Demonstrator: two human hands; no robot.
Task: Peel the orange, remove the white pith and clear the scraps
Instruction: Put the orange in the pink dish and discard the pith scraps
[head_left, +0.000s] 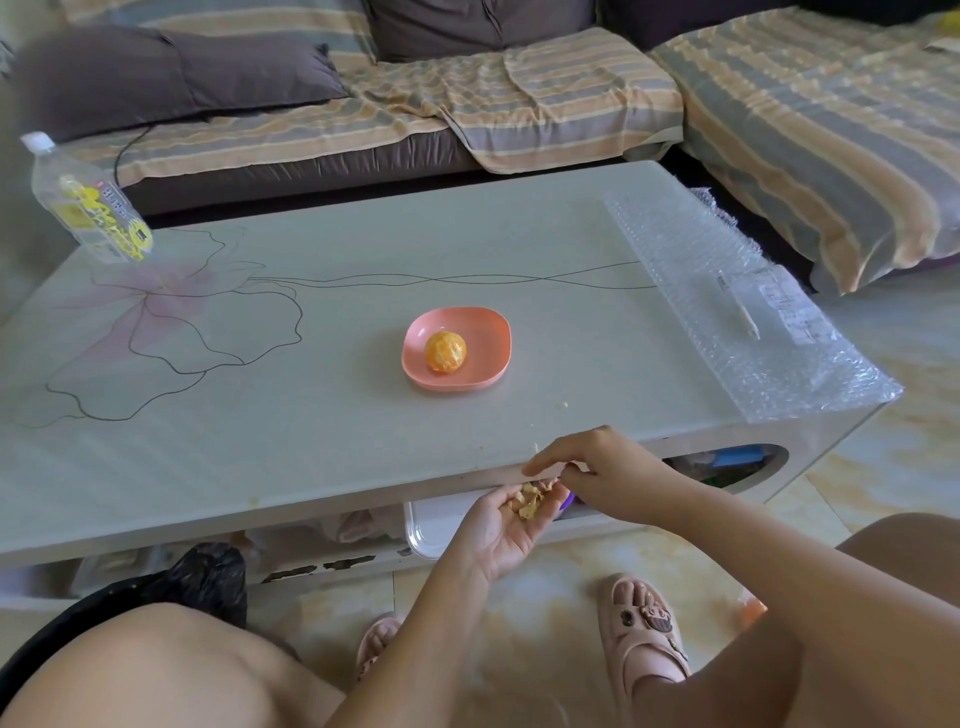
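On the grey table (363, 431) a sheet of bubble wrap (727, 291) covers the right end; a pink plate (483, 332) mid-table holds the peeled orange (445, 352); at the near edge the left hand (493, 535) cups peel scraps (530, 503), fingers curled round them; the right hand (613, 473) bends over them, its grip unclear.

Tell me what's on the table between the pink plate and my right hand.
Head view: mostly bare table top between plate and right hand, only a few tiny scrap specks.
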